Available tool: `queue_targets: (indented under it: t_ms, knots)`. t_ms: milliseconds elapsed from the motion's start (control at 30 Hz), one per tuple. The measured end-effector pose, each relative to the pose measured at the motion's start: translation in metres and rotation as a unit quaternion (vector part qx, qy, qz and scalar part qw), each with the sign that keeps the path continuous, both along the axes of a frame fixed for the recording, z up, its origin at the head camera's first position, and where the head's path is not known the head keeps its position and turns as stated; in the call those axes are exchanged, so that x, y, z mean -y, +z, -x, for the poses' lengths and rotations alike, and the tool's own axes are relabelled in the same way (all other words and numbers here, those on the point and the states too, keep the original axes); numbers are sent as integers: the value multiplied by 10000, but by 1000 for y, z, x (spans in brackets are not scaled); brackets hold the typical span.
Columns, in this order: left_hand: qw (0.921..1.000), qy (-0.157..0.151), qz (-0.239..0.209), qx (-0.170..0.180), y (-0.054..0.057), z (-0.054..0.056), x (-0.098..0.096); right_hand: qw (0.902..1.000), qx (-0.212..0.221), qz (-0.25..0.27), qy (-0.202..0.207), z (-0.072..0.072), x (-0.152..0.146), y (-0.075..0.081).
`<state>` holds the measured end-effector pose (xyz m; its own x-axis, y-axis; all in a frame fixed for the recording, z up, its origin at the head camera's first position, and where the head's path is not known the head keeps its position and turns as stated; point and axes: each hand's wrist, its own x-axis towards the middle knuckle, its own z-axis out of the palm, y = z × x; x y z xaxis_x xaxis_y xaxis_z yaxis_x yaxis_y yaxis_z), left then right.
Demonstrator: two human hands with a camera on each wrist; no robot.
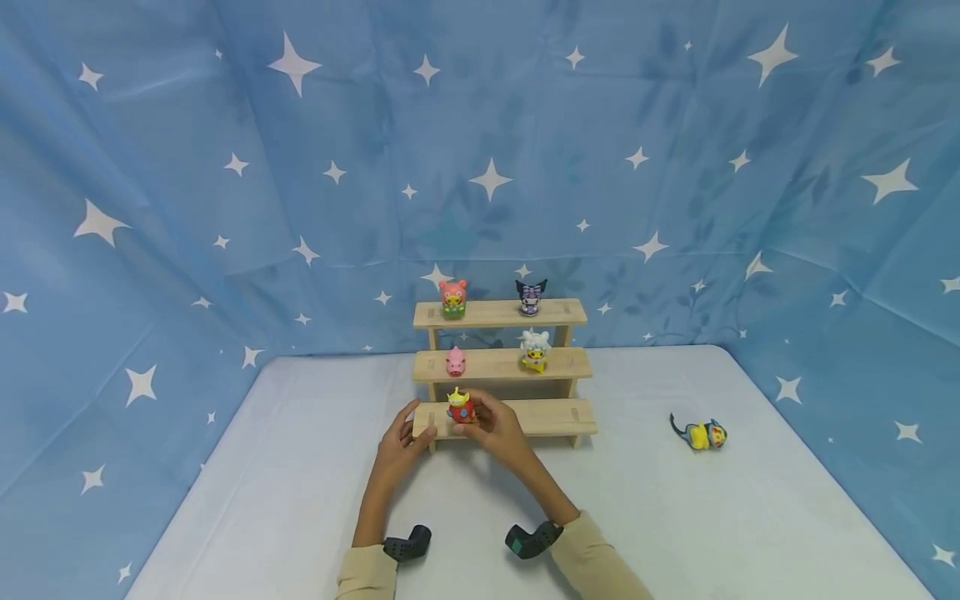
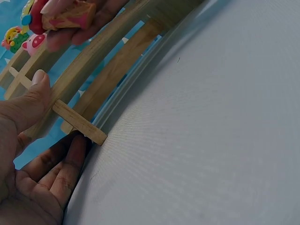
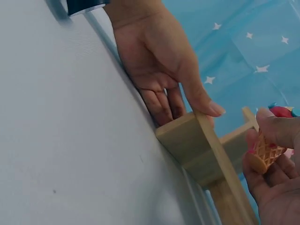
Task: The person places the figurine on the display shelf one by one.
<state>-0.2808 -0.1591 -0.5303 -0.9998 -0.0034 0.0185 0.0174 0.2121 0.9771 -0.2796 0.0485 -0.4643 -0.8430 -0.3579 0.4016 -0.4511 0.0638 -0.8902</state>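
Observation:
My right hand (image 1: 498,429) pinches a small figurine (image 1: 461,407) with a yellow head, a red body and blue spots, just above the left part of the lowest tier. In the right wrist view its base looks like a waffle cone (image 3: 269,152). My left hand (image 1: 399,447) grips the left end of the three-tier wooden display stand (image 1: 525,417). The left thumb (image 2: 40,89) lies on the board, and the other fingers reach down by the leg (image 2: 79,122).
A pink-and-green figurine (image 1: 453,298) and a purple-black one (image 1: 530,297) stand on the top tier. The middle tier bears a pink pig (image 1: 455,362) and a white-and-yellow figurine (image 1: 535,351). A yellow-and-blue tailed figurine (image 1: 701,434) lies on the white table (image 1: 660,517) at right.

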Motion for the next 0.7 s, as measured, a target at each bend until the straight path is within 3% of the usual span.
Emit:
queue_targets:
  t_ms: [233,533,700]
  knots:
    - [10000,8,54,-10,-1,1,0,10000,26,-59,-42,-1,8,1]
    - [10000,-10,62,-35,-1,-2,-2,9967,-396,-662,-241,-1,12,3]
    - [10000,15,67,-47,0,-1,-1,9970,-307,-628,-338,0,12,5]
